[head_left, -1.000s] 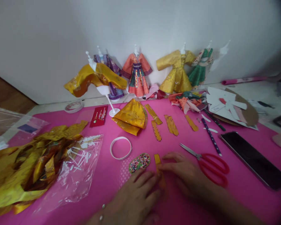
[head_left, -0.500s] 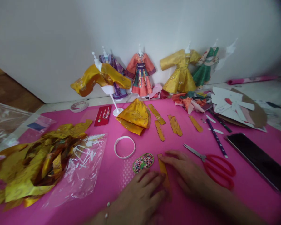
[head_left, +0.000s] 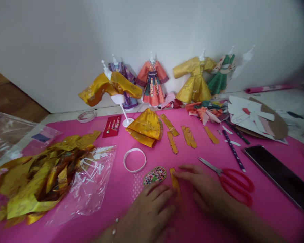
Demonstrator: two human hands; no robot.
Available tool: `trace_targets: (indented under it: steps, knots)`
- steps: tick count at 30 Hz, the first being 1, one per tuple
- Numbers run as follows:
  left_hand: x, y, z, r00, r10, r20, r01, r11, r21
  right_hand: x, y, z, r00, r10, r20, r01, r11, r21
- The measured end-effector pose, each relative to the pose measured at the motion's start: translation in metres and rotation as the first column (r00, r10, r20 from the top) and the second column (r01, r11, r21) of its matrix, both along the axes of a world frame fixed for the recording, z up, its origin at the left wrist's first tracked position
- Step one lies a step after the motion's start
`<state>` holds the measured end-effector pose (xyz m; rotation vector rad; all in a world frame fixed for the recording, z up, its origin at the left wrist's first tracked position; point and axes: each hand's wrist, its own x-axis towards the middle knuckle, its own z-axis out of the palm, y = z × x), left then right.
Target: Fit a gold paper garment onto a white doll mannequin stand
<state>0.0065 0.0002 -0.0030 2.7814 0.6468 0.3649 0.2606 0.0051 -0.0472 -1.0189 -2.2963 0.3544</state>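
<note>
A narrow yellow fabric strip (head_left: pixel 175 180) lies on the pink mat (head_left: pixel 91 226), between my two hands. My left hand (head_left: pixel 154 209) rests low over the mat left of the strip, fingers bent and slightly spread, its fingertips near the strip's left edge. My right hand (head_left: pixel 205 184) lies on the strip's right side, the index fingertip touching its upper part and the fingers apart. Just above my left hand sits an oval patch of colourful beads (head_left: pixel 155 176). Scissors with red handles (head_left: pixel 234 182) lie right of my right hand.
Yellow scraps (head_left: pixel 27 189) and a clear bag (head_left: pixel 88 189) are at left. A white ring (head_left: pixel 124 160), folded gold fabric (head_left: pixel 147 126) and cut pieces (head_left: pixel 188 136) lie ahead. Small dressed stands (head_left: pixel 152 84) line the wall. A phone (head_left: pixel 281 175) is at right.
The view has shifted slightly, lowering the stands in the picture. My left fingers have moved a little left, away from the strip; my right hand stays beside it.
</note>
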Motion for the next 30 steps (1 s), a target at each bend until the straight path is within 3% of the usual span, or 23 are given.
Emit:
trace_targets:
  steps: [8,18,20,23,26,30]
  knots:
    - [0.002,0.0,0.002,0.955,0.047,0.292,-0.084,0.99,0.117,0.001,-0.001,0.004,0.99,0.05,-0.13,-0.05,0.999,0.002]
    - [-0.004,-0.001,0.007,0.931,0.067,0.36,-0.135,0.977,0.167,-0.003,0.001,0.01,0.958,0.18,-0.224,-0.19,0.982,-0.021]
    - [-0.007,-0.001,0.005,0.922,0.109,0.372,-0.148,0.986,0.078,-0.002,0.002,0.009,0.957,0.177,-0.232,-0.181,0.984,0.005]
    - [-0.011,0.004,0.005,0.883,0.237,0.405,-0.162,0.964,-0.212,0.0,0.002,0.008,0.961,0.158,-0.227,-0.152,0.987,0.041]
    - [-0.013,0.014,0.013,0.861,0.319,0.396,-0.1,0.87,-0.482,0.0,0.002,0.009,0.964,0.15,-0.218,-0.145,0.989,0.038]
    - [-0.016,0.022,0.033,0.866,0.336,0.371,-0.009,0.752,-0.66,0.0,0.001,0.011,0.969,0.129,-0.21,-0.128,0.992,0.02]
